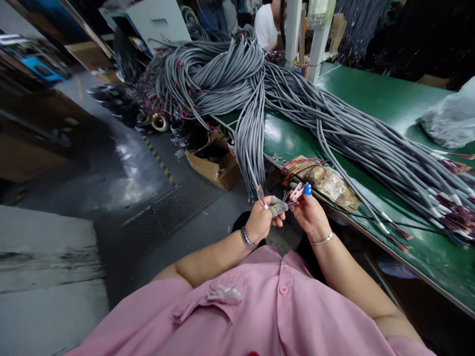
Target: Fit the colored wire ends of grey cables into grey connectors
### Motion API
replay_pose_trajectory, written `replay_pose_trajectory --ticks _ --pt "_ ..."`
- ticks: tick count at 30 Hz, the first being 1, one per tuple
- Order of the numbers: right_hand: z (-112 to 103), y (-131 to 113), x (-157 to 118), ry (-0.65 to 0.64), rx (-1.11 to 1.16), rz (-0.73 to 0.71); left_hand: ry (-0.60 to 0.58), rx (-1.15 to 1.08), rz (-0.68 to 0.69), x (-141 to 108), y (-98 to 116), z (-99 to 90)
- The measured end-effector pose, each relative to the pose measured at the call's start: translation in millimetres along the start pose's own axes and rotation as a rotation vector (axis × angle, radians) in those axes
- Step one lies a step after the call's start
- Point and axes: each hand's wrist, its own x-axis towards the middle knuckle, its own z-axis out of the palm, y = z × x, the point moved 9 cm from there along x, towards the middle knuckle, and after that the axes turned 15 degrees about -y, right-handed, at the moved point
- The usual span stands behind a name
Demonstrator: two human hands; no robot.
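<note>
My left hand (264, 217) has grey knitted covers with yellow bands on some fingers. It is closed around the stripped end of a grey cable, and thin coloured wires (286, 196) fan out past the fingertips. Just right of it, my right hand (310, 213) pinches a small pale pink tool (297, 191), perhaps a clip, close to those wires. A blue cover (307, 189) wraps that hand's thumb. The two hands almost touch at the wire ends. A hanging bundle of grey cables (252, 143) drops over the table edge to just above my left hand.
More grey cables (356, 131) lie along the green table (359, 89), their stripped ends at the right. A taped piece of cardboard (334, 188) rests on the near edge. Below stands an open carton (213, 170). A person in a white shirt (264, 27) is behind the table.
</note>
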Motion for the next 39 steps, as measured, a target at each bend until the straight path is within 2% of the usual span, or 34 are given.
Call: replay_pose_trajectory --ticks 4,8,11,14,18,22,24,26,28,30,32,34,36,39 --pt "4 4 0 -0.060 -0.012 0.029 -0.004 0.019 -0.009 -2 -1 -0.1" --pt "1 11 -6 -0.098 -0.045 0.159 -0.018 0.028 -0.014 -8 -4 -3.8" --pt "1 14 -15 -0.175 -0.157 0.246 -0.016 0.071 -0.020 -12 -8 -10.1" --pt "3 12 -20 -0.248 -0.342 0.264 -0.028 0.121 -0.025 -14 -13 -13.7" --pt "8 1 -21 -0.253 -0.578 0.171 -0.108 0.230 -0.041 -12 -16 -8.0" --pt "28 -14 -24 -0.307 -0.895 0.016 -0.226 0.369 -0.114 -8 -21 1.1" --pt "38 -22 -28 -0.309 -1.059 -0.088 -0.250 0.386 -0.161 -6 -24 1.2" --pt "43 -26 -33 -0.294 -1.129 -0.153 -0.238 0.368 -0.180 -5 -26 -1.6" --pt "37 -27 -37 -0.232 -1.113 -0.185 -0.196 0.317 -0.171 -4 -25 -6.1" --pt "22 -26 -41 -0.128 -1.016 -0.185 -0.129 0.238 -0.153 -4 -24 -11.8" --pt "4 -16 -42 -0.044 -0.836 -0.126 -0.076 0.163 -0.130 -4 -23 -15.3" --pt "-5 0 -43 -0.019 -0.648 -0.038 -0.052 0.122 -0.101 -4 -23 -15.4" --pt "-4 9 -43 -0.021 -0.551 0.000 -0.049 0.118 -0.078 -4 -22 -13.8" --pt "6 6 -40 -0.027 -0.548 -0.031 -0.094 0.145 -0.066 -4 -21 -9.5"
